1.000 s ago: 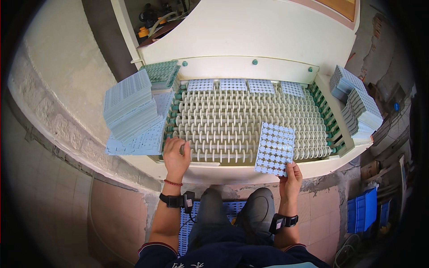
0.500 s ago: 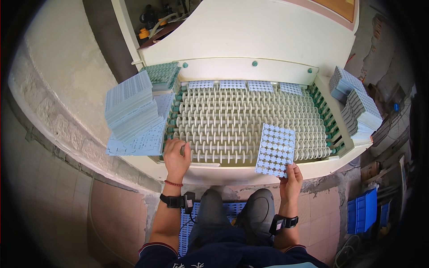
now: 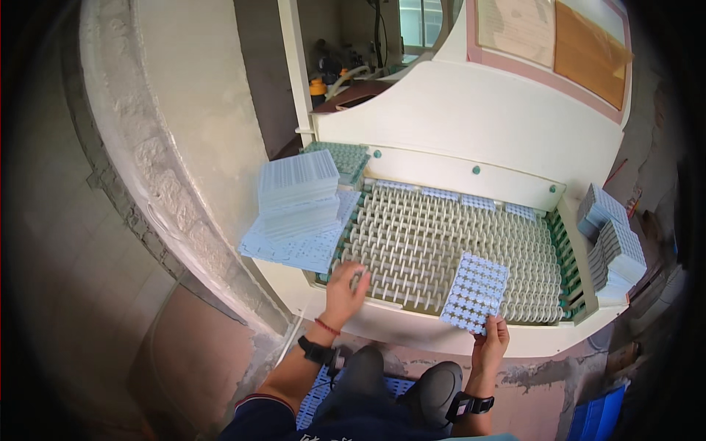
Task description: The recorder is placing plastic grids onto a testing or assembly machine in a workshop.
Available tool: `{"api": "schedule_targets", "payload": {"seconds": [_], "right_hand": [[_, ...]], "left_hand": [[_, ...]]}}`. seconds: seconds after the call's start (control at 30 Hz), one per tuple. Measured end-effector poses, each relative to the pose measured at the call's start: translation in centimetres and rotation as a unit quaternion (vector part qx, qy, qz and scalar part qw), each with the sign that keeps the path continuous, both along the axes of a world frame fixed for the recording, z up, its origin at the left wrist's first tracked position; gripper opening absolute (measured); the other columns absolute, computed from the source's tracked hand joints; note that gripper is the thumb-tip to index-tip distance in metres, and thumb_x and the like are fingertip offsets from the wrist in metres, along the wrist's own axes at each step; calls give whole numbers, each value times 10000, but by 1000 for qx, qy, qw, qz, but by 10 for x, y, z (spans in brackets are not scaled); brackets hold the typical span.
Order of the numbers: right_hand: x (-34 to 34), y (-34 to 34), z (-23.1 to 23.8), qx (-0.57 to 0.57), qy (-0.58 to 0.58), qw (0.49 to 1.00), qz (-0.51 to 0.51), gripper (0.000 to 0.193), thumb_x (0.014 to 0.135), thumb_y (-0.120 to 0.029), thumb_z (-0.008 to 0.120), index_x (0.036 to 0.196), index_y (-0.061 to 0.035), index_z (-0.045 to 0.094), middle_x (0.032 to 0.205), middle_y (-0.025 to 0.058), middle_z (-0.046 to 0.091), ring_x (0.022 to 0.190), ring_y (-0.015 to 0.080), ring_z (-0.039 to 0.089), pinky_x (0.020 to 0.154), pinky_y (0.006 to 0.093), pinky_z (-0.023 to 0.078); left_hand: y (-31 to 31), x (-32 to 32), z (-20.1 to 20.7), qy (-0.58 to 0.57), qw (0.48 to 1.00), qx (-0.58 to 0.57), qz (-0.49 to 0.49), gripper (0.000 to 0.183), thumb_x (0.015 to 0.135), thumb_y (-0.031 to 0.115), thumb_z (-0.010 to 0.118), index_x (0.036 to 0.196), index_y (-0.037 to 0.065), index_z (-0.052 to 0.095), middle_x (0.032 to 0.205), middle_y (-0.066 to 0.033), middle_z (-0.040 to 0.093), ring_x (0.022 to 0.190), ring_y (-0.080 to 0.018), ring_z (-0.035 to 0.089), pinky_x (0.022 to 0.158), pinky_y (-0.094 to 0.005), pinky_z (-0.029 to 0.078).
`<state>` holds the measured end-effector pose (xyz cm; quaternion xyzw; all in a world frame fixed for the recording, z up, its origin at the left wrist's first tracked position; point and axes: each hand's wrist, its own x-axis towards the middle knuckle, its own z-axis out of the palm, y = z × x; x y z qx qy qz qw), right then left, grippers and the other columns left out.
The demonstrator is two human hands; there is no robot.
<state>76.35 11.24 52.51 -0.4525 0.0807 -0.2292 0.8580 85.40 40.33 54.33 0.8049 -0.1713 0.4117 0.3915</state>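
My right hand (image 3: pixel 491 334) pinches the near right corner of a light blue panel of round-patterned circuit boards (image 3: pixel 474 294). The panel is tilted over the front of a bed of white roller wheels (image 3: pixel 412 250). At the bed's front left corner is my left hand (image 3: pixel 347 290), fingers loosely curled, thumb apart from them, nothing visible in it. Beyond that hand stands a tall stack of similar pale panels (image 3: pixel 298 191), resting on larger light blue sheets (image 3: pixel 287 250).
Several panels (image 3: pixel 478 201) lie in a row at the far end of the rollers, under the white machine cover (image 3: pixel 515 125). More stacked panels (image 3: pixel 621 250) lean on the right ledge. Green racks (image 3: pixel 334 158) sit at the back left. A blue bin (image 3: pixel 599 415) stands lower right.
My view has turned left and up, so the machine appears lower and further right. The right hand still holds the panel over the front rollers; the left hand stays by the front left corner.
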Motion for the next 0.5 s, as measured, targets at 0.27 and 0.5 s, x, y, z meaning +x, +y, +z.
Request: {"api": "schedule_targets", "payload": {"seconds": [0.27,0.5], "right_hand": [[21,61,7,-34,-14,987,159,102,853,-125,555,885,-28,557,793,29,589,620,69,528,528,216,461],[21,86,8,-63,37,973,220,224,834,-165,592,998,-15,566,791,-4,583,667,38,502,582,179,415]], "left_hand": [[-32,-87,6,397,734,-408,-370,267,881,128,490,1117,17,432,860,-97,581,731,-171,603,642,-297,507],[-12,-86,5,356,734,-499,-293,195,888,125,484,1043,11,451,746,-97,585,582,-163,600,476,-260,511]]}}
